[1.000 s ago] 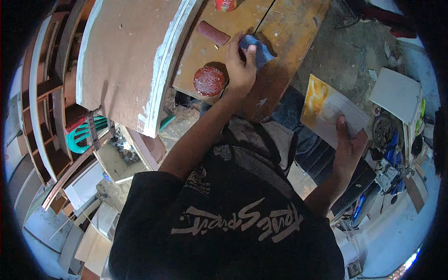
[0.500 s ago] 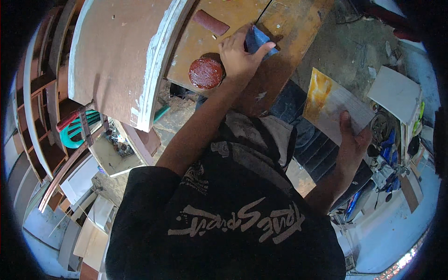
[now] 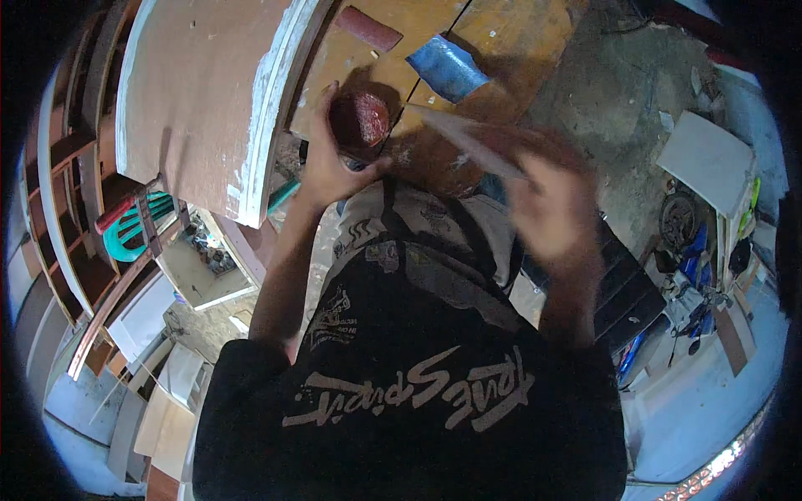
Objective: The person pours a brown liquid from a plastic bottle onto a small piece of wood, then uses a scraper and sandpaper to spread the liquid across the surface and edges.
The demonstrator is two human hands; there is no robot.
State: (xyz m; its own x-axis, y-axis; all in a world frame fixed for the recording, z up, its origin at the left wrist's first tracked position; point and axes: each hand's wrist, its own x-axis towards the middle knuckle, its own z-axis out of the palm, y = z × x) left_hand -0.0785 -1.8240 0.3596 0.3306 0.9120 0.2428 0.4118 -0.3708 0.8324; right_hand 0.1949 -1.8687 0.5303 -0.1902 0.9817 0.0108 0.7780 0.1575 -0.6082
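Note:
My left hand (image 3: 324,167) is closed around a round tub (image 3: 349,125) with glossy red-brown stuff in it. The tub tilts over the orange-brown tabletop (image 3: 518,42). My right hand (image 3: 551,196), smeared by motion, grips a thin flat board (image 3: 468,138), seen nearly edge-on with its tip close to the tub. A creased, shiny blue sheet (image 3: 449,67) lies spread on the tabletop beyond the board, touched by neither hand. Farther left on the tabletop rests a curled reddish-brown strip (image 3: 368,29), like sandpaper, with a small pale bit (image 3: 374,53) beside it.
At the left stands a large curved wooden panel (image 3: 205,100) with a white-smeared edge. Below it are a red-handled clamp (image 3: 117,215), a green round thing (image 3: 134,234) and an open box (image 3: 200,271) of small parts. A black slatted surface (image 3: 622,292) and a pale panel (image 3: 706,163) are at right.
My left hand has let go of the blue sheet and taken hold of the tub, tilting it. The board in my right hand has swung left toward the tub.

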